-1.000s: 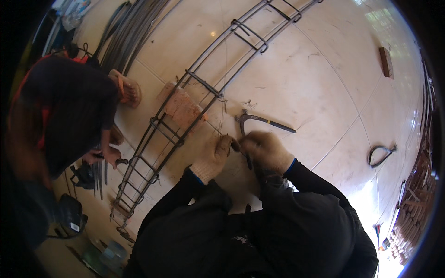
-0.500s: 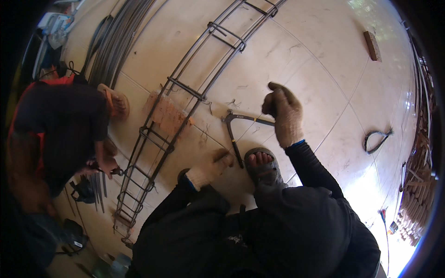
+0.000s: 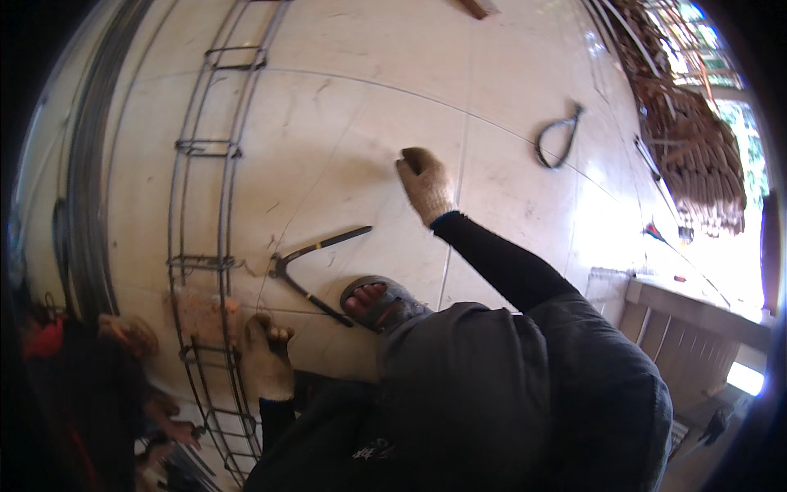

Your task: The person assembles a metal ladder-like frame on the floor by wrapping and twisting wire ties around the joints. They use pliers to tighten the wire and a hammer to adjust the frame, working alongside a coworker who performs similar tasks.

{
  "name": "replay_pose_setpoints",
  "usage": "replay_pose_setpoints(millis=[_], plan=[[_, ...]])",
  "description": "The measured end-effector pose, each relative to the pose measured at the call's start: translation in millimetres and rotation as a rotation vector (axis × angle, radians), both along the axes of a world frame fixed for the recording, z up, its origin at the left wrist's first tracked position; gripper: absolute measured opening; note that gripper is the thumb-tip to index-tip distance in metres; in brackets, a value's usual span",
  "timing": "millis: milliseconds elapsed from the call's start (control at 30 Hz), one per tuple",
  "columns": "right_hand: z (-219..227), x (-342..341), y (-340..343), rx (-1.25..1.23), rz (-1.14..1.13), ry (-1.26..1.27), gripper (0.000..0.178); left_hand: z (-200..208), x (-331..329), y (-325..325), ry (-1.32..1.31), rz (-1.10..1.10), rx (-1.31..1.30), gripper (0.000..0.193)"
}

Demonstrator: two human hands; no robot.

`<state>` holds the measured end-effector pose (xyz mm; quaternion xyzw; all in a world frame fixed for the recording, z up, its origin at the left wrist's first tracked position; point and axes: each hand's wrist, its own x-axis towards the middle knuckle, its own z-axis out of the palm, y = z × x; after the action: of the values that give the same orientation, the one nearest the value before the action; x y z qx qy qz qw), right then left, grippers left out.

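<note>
My left hand (image 3: 266, 365), in a knitted glove with dark fingertips, is beside the right side of a long steel rebar cage (image 3: 223, 205); its fingers are curled, and anything inside them is hidden. Out over the floor tiles, my gloved right hand (image 3: 428, 187) is raised with its fingers bent in, and I cannot make out anything in them. Between the hands, a pair of end-cutting pincers (image 3: 283, 266) lies with its dark, yellow-banded handles spread, near my sandalled foot (image 3: 377, 302). A reddish block (image 3: 199, 313) sits under the cage.
A bundle of long steel bars (image 3: 92, 172) runs along the left. At lower left, a co-worker's hand (image 3: 176, 428) is near the cage. A loop of tie wire (image 3: 557, 141) lies at right; a wooden block (image 3: 477, 8) is at the far edge. A wooden piece of furniture (image 3: 680, 332) stands at right.
The view has turned to the right, so the cage and pincers appear further left. My left hand has come closer to the cage, and the extended finger of my right hand has curled in.
</note>
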<state>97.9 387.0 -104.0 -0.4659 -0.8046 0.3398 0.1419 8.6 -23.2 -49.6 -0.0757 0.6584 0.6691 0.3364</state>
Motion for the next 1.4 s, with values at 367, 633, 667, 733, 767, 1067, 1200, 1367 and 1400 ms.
replay_pose_setpoints(millis=[367,633,667,733,767,1067,1200,1367,1400], plan=[[-2,200,237,0.421,-0.429,-0.846,0.062,22,7,11,-0.242,-0.013,-0.065,0.038],[-16,157,115,0.486,-0.378,-0.337,0.034,22,7,22,-0.164,-0.060,-0.110,0.040],[-16,153,102,0.459,-0.368,-0.296,0.034,22,7,23,-0.184,-0.045,-0.106,0.040],[-13,150,83,0.375,-0.381,-0.277,0.029,22,6,24,-0.224,-0.014,-0.075,0.040],[-11,150,77,0.341,-0.387,-0.275,0.029,22,5,24,-0.221,-0.017,-0.102,0.040],[7,175,63,0.434,-0.238,-0.310,0.029,16,10,18,-0.175,-0.038,-0.102,0.042],[17,155,68,0.366,-0.386,-0.359,0.036,12,12,14,-0.151,-0.050,-0.114,0.043],[36,114,70,0.152,-0.418,-0.457,0.043,11,10,12,-0.155,-0.054,-0.079,0.043],[39,109,68,0.173,-0.377,-0.531,0.047,10,10,11,-0.151,-0.053,-0.076,0.043]])
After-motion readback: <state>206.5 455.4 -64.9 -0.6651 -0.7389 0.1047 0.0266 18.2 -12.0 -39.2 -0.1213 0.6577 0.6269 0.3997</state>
